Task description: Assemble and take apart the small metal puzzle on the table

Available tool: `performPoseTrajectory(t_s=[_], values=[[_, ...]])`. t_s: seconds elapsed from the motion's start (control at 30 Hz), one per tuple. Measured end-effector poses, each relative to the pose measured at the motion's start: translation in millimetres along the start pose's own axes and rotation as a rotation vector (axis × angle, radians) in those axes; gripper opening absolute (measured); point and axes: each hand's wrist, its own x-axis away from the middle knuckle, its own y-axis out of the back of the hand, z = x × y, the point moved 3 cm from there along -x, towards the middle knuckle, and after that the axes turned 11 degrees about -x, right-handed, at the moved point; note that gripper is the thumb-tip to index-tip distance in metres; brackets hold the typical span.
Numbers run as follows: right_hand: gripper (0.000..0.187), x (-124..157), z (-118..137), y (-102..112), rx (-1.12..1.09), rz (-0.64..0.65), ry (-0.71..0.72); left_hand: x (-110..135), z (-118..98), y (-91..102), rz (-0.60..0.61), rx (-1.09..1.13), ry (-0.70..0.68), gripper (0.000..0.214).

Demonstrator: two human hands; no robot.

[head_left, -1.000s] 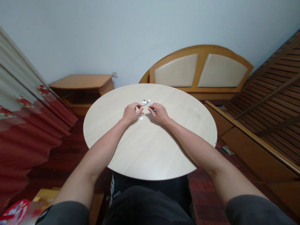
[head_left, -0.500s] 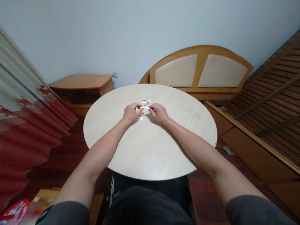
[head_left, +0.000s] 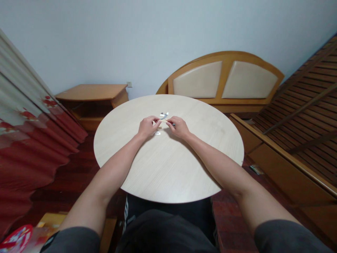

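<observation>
Both my hands rest near the middle of a round pale wooden table [head_left: 168,168]. My left hand [head_left: 147,126] and my right hand [head_left: 179,127] are closed in pinches, fingertips almost meeting, on a small thin piece [head_left: 163,121] between them; it is too small to name. A few small white and grey bits [head_left: 164,115] lie on the table just beyond the fingers. Another small white bit [head_left: 157,133] lies below my left hand's fingertips.
A wooden headboard with two cream pads [head_left: 223,79] leans on the wall behind the table. A low wooden stand [head_left: 92,95] is at the back left. A slatted bed frame [head_left: 302,119] stands at the right. Red and cream curtain [head_left: 28,130] hangs at the left.
Nearly nothing has moved. The small piece pinched between my fingertips showed white half a second ago and now looks thinner and duller.
</observation>
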Motion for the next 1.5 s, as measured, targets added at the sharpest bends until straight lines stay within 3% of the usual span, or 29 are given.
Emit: performPoseTrajectory(t_s=[0.3, 0.8, 1.07, 1.2, 1.4, 1.5], values=[[0.022, 0.0, -1.3, 0.5, 0.020, 0.010, -0.011, 0.3, 0.8, -1.2, 0.018, 0.020, -0.004, 0.018], [0.041, 0.9, -5.2, -1.6, 0.018, 0.005, -0.030, 0.0, 2.8, -4.9, 0.051, 0.046, -0.019, 0.028], [0.034, 0.7, -3.6, -1.2, 0.034, 0.021, -0.039, -0.7, 3.6, -4.7, 0.060, 0.043, -0.031, 0.021], [0.028, 0.7, 0.0, 0.5, 0.029, 0.029, -0.065, -3.8, 18.1, -6.5, 0.072, 0.043, 0.012, 0.020], [0.025, 0.3, 1.1, 4.4, 0.038, 0.022, -0.120, -3.3, 62.8, -10.4, 0.152, 0.001, 0.242, 0.015], [0.026, 0.2, -0.3, 4.7, 0.039, 0.031, -0.120, -2.6, 71.5, -11.8, 0.174, -0.004, 0.251, 0.014]])
